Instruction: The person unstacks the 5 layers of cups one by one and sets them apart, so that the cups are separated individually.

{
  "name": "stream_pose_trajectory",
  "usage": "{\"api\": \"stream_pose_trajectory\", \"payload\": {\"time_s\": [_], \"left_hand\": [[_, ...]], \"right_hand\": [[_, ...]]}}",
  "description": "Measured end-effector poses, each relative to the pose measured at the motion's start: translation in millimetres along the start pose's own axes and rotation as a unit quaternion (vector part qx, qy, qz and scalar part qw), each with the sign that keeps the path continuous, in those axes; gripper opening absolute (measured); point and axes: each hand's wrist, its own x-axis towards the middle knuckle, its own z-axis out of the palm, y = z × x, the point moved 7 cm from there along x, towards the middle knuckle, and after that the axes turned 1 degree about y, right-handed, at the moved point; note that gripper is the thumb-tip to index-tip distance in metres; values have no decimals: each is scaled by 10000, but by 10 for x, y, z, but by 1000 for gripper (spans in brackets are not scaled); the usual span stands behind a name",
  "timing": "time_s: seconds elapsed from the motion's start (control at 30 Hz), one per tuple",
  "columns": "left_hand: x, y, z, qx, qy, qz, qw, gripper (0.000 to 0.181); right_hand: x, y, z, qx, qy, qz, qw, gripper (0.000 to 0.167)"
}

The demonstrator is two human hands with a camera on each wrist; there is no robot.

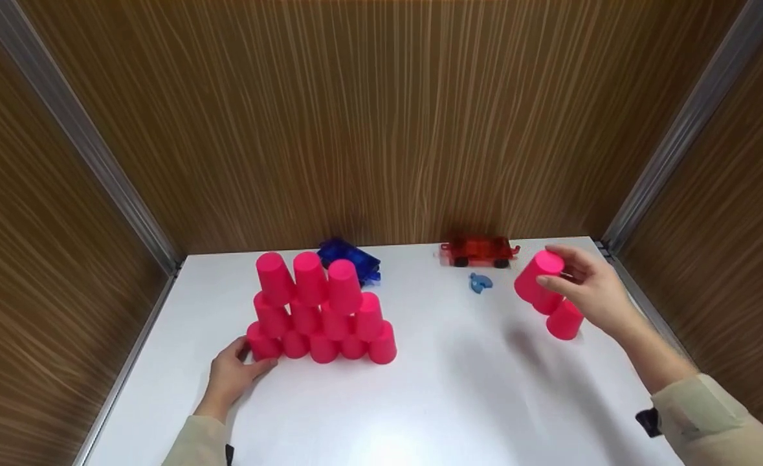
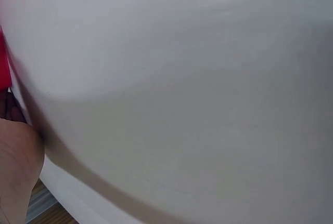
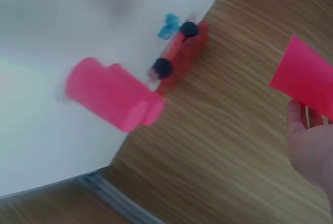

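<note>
Pink cups (image 1: 323,347) stand upside down in three rows on the white table, five at the bottom, three on top. At the stack's lower left end my left hand (image 1: 231,377) holds the end cup (image 1: 263,343) between thumb and fingers. On the right, my right hand (image 1: 591,288) pinches a pink cup (image 1: 539,275) raised off the table, its closed end up. Two other pink cups (image 1: 565,321) stand below and beside it. In the right wrist view the held cup (image 3: 307,77) is at the right edge, in my hand (image 3: 315,148).
Behind the stack lies a blue toy vehicle (image 1: 349,259). A red toy vehicle (image 1: 480,251) stands by the back wall, with a small light blue piece (image 1: 480,282) in front of it. Wood-patterned walls (image 1: 381,123) enclose the white table (image 1: 381,414) at the back and sides.
</note>
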Motion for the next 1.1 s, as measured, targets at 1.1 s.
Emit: {"api": "stream_pose_trajectory", "payload": {"time_s": [1.1], "left_hand": [[9, 1, -1, -134, 56, 12, 9999, 84]], "right_hand": [[-678, 1476, -199, 35, 499, 1043, 9933, 78]]}}
